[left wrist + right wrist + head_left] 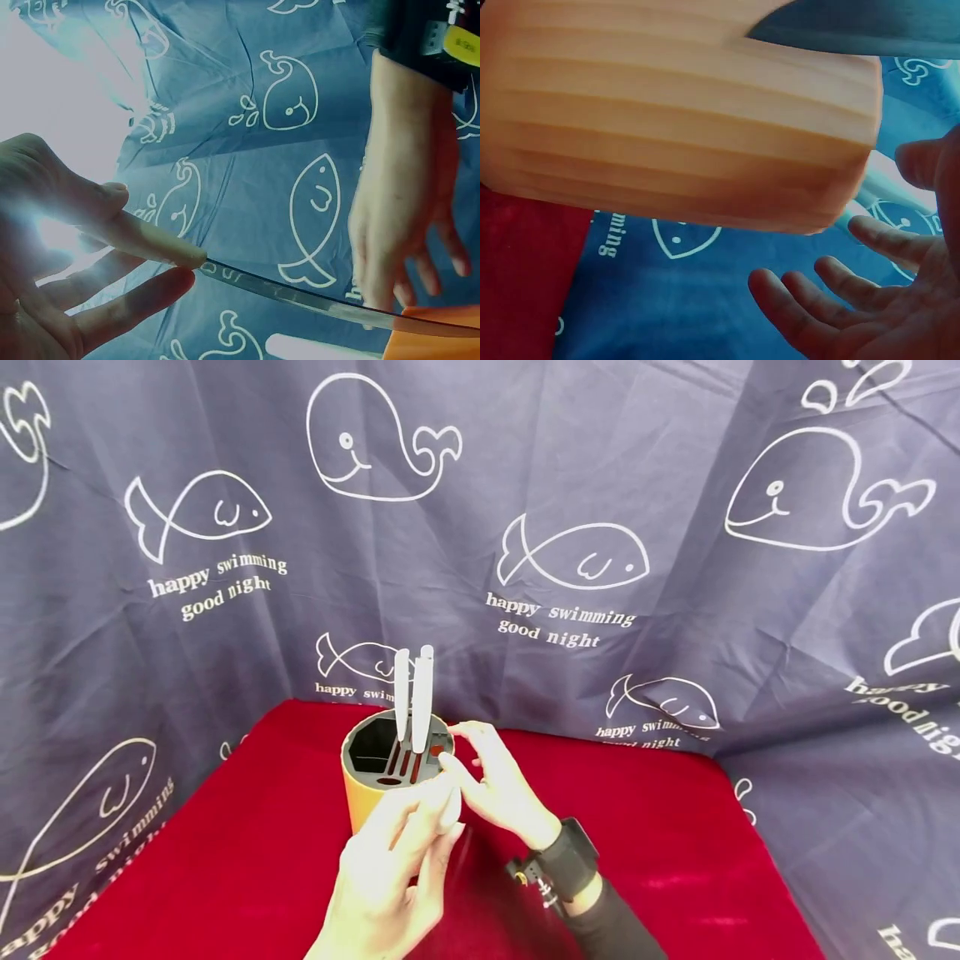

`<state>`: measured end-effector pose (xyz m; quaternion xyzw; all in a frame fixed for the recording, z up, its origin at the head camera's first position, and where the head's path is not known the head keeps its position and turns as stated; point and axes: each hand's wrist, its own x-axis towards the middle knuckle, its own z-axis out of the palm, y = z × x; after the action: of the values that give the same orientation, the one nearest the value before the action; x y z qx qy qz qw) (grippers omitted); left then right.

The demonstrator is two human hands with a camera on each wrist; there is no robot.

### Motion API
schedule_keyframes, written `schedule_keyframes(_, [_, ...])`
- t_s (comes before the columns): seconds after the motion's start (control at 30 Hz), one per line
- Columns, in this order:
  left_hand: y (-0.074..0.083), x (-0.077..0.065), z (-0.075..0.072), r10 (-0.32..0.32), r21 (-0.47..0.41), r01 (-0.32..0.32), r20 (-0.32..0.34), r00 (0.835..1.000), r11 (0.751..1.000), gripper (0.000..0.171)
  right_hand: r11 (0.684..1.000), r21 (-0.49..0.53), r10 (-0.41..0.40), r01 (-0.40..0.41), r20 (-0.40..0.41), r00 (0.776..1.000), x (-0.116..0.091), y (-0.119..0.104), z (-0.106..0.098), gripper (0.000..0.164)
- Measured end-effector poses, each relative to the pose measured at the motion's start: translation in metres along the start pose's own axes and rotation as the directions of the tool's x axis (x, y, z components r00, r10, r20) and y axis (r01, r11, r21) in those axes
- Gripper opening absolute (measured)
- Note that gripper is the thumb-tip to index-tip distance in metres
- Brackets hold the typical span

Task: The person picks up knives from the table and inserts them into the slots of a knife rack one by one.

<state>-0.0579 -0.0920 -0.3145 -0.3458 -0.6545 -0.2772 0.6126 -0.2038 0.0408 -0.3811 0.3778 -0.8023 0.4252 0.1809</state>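
Observation:
An orange, ribbed knife block (360, 800) stands upright on the table, with a dark slotted top (372, 767). White knife handles (423, 706) rise from its slots. My left hand (393, 864) grips another knife by its pale handle (154, 241), in front of the block. The blade (300, 298) stretches rightwards in the left wrist view. Seen from the right wrist, its tip (780, 30) crosses in front of the block's side. My right hand (498, 781) is at the block's right rim, fingers extended and holding nothing; whether it touches the rim I cannot tell.
Red cloth (645, 852) covers the table under the block. A blue-grey curtain (465, 560) printed with white whales and fish hangs behind and at both sides. The right wrist wears a black strap (570, 858) with a small device.

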Motion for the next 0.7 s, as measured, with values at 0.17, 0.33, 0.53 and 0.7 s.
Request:
schedule_keyframes(0.17, [-0.001, 0.003, -0.003, -0.014, 0.013, 0.014, -0.016, 1.000, 1.000, 0.026, 1.000, -0.009, 0.003, -0.003, 0.035, 0.999, 0.000, 0.005, 0.006, 0.040])
schedule_keyframes(0.33, [0.000, 0.009, -0.005, 0.000, 0.000, 0.000, -0.044, 0.999, 1.000, 0.024, 0.995, 0.060, 0.072, -0.077, 0.075, 0.995, 0.002, 0.006, 0.008, 0.042])
schedule_keyframes(0.53, [0.002, 0.017, -0.008, 0.055, 0.017, -0.054, -0.077, 0.995, 0.998, 0.022, 0.970, 0.165, 0.161, -0.179, 0.116, 0.980, 0.001, 0.008, 0.011, 0.046])
schedule_keyframes(0.7, [0.002, 0.021, -0.008, 0.100, 0.021, -0.098, -0.105, 0.989, 0.995, 0.021, 0.944, 0.222, 0.216, -0.244, 0.141, 0.966, 0.000, 0.009, 0.014, 0.045])
